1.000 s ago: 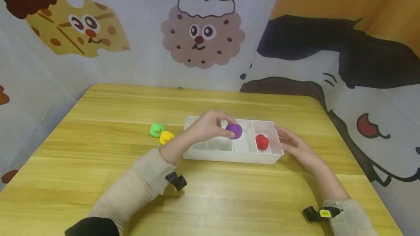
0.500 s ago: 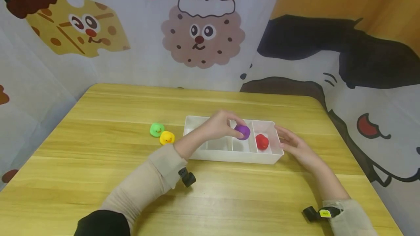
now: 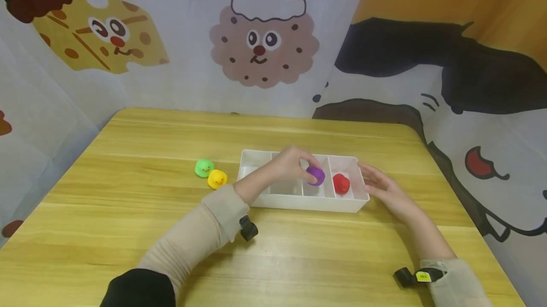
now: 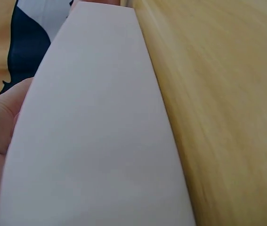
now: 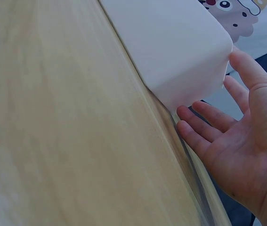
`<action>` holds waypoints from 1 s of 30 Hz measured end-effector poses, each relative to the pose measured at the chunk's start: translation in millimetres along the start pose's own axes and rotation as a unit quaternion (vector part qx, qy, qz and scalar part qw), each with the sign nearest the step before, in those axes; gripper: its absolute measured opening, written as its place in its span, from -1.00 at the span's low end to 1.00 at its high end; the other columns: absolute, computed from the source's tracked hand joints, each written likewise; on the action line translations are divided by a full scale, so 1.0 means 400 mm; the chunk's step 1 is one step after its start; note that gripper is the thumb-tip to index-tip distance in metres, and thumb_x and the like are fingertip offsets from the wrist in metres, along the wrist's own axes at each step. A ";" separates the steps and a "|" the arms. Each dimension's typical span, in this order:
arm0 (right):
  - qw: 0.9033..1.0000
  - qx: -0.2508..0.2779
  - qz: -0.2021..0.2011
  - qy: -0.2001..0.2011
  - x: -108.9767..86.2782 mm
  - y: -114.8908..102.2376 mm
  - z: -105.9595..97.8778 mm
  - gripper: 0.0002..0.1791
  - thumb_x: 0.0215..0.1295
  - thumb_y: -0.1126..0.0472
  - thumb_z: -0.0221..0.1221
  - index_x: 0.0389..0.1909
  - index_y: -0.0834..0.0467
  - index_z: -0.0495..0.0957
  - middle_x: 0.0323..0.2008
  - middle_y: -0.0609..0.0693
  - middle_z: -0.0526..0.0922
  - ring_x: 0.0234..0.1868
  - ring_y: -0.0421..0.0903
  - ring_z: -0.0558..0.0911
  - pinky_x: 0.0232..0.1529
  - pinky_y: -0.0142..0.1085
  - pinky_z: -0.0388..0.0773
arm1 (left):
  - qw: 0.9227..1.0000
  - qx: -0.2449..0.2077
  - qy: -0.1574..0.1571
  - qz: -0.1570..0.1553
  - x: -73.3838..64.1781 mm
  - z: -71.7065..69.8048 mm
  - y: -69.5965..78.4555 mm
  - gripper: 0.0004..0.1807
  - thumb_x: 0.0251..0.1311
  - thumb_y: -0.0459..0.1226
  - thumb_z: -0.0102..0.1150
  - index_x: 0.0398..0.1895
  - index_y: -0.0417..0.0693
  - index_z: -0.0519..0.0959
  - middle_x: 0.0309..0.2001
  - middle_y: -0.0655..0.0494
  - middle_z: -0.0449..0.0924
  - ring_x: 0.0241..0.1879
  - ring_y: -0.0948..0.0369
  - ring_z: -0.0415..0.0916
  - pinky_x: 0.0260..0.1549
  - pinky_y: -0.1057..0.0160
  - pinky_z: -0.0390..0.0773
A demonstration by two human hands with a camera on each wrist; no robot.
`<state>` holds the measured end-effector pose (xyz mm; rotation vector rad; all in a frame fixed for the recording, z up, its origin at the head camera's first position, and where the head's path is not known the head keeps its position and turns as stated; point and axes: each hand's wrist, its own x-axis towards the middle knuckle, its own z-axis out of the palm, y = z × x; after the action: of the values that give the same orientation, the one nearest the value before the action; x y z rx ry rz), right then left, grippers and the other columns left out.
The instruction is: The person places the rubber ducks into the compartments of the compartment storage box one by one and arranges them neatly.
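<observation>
My left hand [image 3: 290, 163] pinches a purple rubber duck [image 3: 316, 175] between thumb and fingers, its face turned out of sight. The duck is inside the second compartment from the right of a white divided box [image 3: 299, 203]. In the left wrist view, the box's long side [image 4: 91, 122] hides most of that hand. At the box's right end, my right hand [image 3: 386, 194] rests its fingertips against the wall, fingers loosely spread, as the right wrist view also shows. A red rubber duck [image 3: 341, 184] lies in the rightmost compartment, beside the purple one's.
Left of the box, a green rubber duck [image 3: 204, 168] and a yellow rubber duck [image 3: 217, 179] sit close together on the wooden table [image 3: 273, 259]. A printed cartoon curtain [image 3: 171, 93] hangs behind the table's far edge.
My left hand has carried the purple duck rightward over the box, then lowered it into the compartment beside the red duck. The right hand and the box have stayed put.
</observation>
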<state>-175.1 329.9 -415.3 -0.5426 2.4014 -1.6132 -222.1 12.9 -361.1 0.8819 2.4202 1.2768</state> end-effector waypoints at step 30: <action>1.000 -0.005 0.000 -0.001 0.000 -0.005 -0.001 -0.37 0.43 0.32 0.02 0.46 0.20 0.06 0.35 0.39 0.15 0.14 -0.29 0.39 0.07 -0.50 0.32 | 0.998 0.035 -0.017 -0.045 0.025 0.042 -0.031 -0.69 -0.07 -0.30 0.49 -0.18 0.03 0.72 -0.19 0.26 0.66 -0.10 0.30 0.51 -0.01 0.28 0.42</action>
<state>-174.9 329.5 -413.4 -0.5467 2.4090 -1.6003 -226.5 24.7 -380.4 0.7979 2.4617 1.1413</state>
